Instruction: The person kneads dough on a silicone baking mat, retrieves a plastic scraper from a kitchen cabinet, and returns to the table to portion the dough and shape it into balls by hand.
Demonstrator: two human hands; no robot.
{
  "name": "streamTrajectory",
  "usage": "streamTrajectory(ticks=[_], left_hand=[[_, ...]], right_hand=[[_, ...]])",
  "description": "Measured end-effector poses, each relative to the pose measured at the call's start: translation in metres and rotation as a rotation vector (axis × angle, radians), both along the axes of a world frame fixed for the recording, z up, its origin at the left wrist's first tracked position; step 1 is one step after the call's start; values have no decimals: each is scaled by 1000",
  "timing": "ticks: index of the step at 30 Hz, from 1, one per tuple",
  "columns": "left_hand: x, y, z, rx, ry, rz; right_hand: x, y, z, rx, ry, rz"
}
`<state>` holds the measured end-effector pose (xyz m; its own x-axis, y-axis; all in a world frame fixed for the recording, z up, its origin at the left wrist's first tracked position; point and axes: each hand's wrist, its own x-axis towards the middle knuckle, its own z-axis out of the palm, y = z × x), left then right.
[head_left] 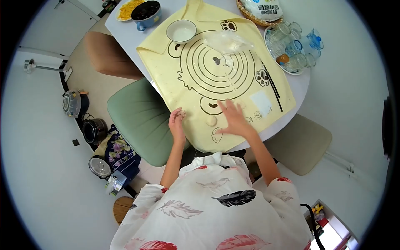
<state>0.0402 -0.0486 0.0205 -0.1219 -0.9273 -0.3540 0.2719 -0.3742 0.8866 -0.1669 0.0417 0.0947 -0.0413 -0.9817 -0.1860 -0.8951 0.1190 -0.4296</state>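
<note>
A small round ball of dough (211, 120) lies on the yellow bear-print mat (166, 71), near its front edge. My right hand (234, 120) is just right of the ball, palm down over the mat, with fingers spread and nothing held. At the mat's left edge, my left hand (177, 121) is raised with its fingers curled in. Whitish bits show at its fingertips; whether it holds anything is too small to tell. Beyond my right hand lies a pale flat sheet (261, 103).
Farther back on the mat are a white bowl (181, 31) and a clear plastic bag (228, 42). Dark chopsticks (273, 88) lie along the right side. A tray of glasses (287, 66), a blue pot (146, 16) and a plate of yellow strips (124, 17) stand around the mat.
</note>
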Motion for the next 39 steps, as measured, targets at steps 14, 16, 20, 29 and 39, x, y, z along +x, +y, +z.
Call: streamTrajectory(ticks=[14, 16, 20, 29, 39], left_hand=[[14, 8, -1, 19, -148, 204], [14, 13, 2, -53, -289, 168], [5, 18, -6, -113, -303, -134], [-41, 24, 38, 552, 204, -800], [-48, 23, 21, -786, -1031, -899]], right_hand=[[76, -51, -72, -211, 246, -275], [72, -55, -76, -272, 266, -253], [70, -47, -93, -360, 66, -306], [44, -41, -56, -568, -990, -665], [-104, 16, -80, -195, 360, -877]])
